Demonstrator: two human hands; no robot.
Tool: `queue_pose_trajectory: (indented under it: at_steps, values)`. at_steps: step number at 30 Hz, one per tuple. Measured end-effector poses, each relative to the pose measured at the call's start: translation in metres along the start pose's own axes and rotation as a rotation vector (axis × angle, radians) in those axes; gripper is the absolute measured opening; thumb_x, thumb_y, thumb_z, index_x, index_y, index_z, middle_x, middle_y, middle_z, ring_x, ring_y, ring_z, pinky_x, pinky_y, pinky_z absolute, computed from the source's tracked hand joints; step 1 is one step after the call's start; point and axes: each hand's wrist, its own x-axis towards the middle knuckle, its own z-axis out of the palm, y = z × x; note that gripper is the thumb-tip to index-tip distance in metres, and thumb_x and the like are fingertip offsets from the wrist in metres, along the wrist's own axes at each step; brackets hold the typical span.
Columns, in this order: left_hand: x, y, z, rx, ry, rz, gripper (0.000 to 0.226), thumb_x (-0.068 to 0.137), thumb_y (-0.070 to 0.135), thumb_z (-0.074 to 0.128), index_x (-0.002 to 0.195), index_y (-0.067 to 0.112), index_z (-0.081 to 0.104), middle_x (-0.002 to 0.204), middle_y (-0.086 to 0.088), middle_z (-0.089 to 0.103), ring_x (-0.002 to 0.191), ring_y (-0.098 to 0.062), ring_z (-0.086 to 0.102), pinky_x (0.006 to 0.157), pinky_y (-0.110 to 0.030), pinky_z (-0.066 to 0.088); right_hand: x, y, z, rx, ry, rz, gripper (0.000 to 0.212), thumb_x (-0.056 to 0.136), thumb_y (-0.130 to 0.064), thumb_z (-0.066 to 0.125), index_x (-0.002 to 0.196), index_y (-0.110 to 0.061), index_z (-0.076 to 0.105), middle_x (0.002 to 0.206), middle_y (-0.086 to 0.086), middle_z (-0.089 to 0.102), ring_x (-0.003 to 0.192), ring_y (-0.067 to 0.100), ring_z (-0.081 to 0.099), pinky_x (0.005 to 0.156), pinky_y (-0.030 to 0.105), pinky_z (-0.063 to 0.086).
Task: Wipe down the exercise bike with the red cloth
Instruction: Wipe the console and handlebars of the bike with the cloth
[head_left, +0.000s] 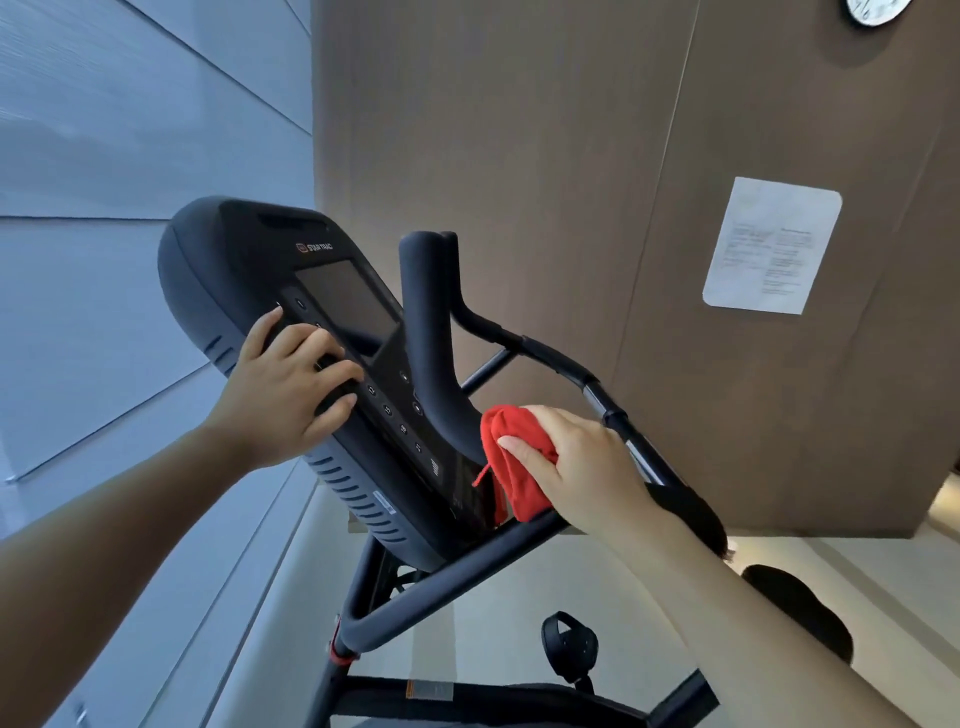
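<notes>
Red cloth (511, 462) bunched in right hand (582, 467) — against smooth black console (311, 332).

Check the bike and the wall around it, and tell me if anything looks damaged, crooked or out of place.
Nothing stands out. The black exercise bike console looks intact, the red cloth is bunched in the right hand, and the white paper notice lies flat on the brown wall.

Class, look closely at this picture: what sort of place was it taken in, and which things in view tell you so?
Probably a shared gym or fitness room. An exercise bike with a console screen fills the view, a printed notice is stuck to the brown wall, and a wall clock hangs above.
</notes>
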Motion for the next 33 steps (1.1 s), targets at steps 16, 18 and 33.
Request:
queue_pose_trajectory:
  at_steps: [16, 18, 33]
  values:
    - [0.019, -0.027, -0.029, 0.034, -0.186, 0.219, 0.044, 0.087, 0.049, 0.032, 0.098, 0.027, 0.069, 0.091, -0.001, 0.060, 0.093, -0.024, 0.060, 0.109, -0.053, 0.019, 0.058, -0.033, -0.009, 0.220, 0.400, 0.269, 0.032, 0.091, -0.044, 0.050, 0.096, -0.015, 0.061, 0.072, -0.016, 0.058, 0.067, 0.007, 0.056, 0.058, 0.013, 0.036]
    - [0.032, -0.043, -0.034, 0.031, -0.146, 0.194, 0.046, 0.088, 0.049, 0.030, 0.098, 0.026, 0.069, 0.091, 0.000, 0.060, 0.093, -0.023, 0.060, 0.110, -0.052, 0.015, 0.099, -0.056, -0.020, 0.248, 0.520, 0.228, 0.031, 0.092, -0.042, 0.050, 0.097, -0.013, 0.061, 0.073, -0.016, 0.057, 0.068, 0.007, 0.055, 0.061, 0.014, 0.038]
    - [0.065, -0.091, -0.021, -0.157, 0.032, 0.104, 0.055, 0.089, 0.055, 0.023, 0.104, 0.025, 0.066, 0.092, 0.001, 0.060, 0.081, -0.022, 0.053, 0.082, -0.036, 0.034, 0.131, -0.103, 0.035, -0.194, 0.568, 0.218, 0.040, 0.089, -0.038, 0.057, 0.122, -0.015, 0.052, 0.109, 0.002, 0.057, 0.096, 0.015, 0.053, 0.074, 0.014, 0.032]
